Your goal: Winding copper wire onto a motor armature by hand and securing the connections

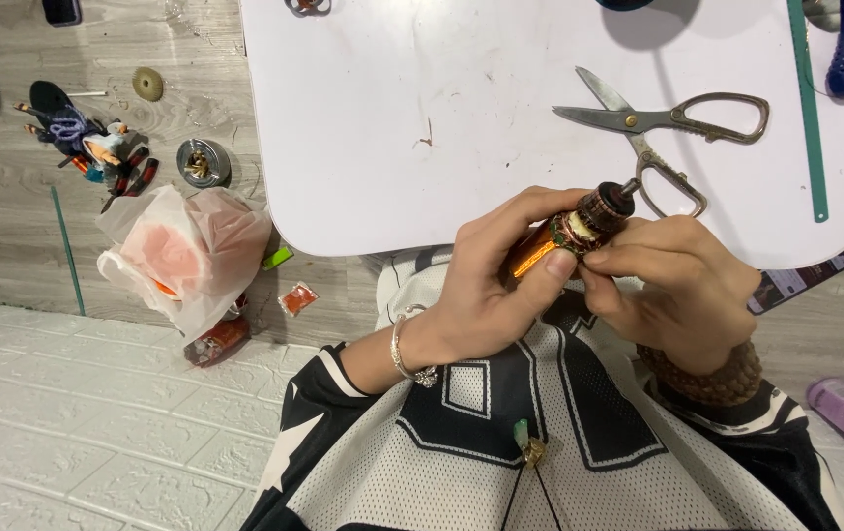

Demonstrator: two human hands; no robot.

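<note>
My left hand (486, 285) is wrapped around a small motor armature (574, 231) with shiny copper windings, a dark ridged end and a thin shaft pointing up to the right. My right hand (672, 285) pinches the armature from the right, thumb and fingertips at its middle band. Both hands hold it just in front of the near edge of a white table (422, 128), above my lap. A silver bracelet sits on my left wrist and a brown bead bracelet on my right.
Metal scissors (672, 123) lie open on the table behind the hands. A green ruler (807, 108) runs along the right side. On the floor to the left are a crumpled plastic bag (191, 251), a small round metal part (203, 163) and scattered tools (83, 133).
</note>
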